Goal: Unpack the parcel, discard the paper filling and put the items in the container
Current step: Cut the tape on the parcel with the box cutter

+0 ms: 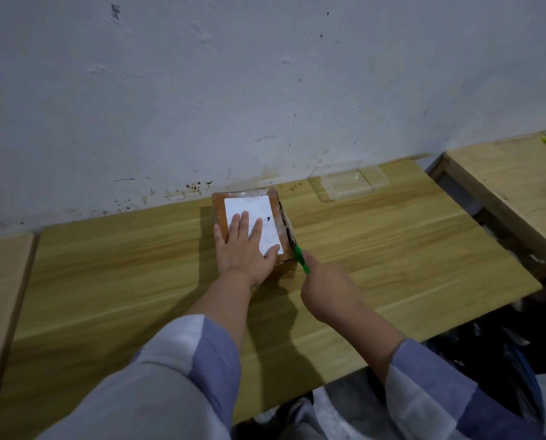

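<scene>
Left fingers (244,225) spread flat on the parcel (252,227) — right hand (328,290) closed round a green cutter (300,258).
The cutter's tip meets the parcel's near right edge; the parcel sits mid-surface (106,281) by the wall — a clear container (349,182) stands near, to its right.

stained, scuffed white wall (233,90) behind a wooden table (106,281), dim light

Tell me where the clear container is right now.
In the head view, the clear container sits empty on the wooden table against the wall, beyond and right of the parcel.
</scene>
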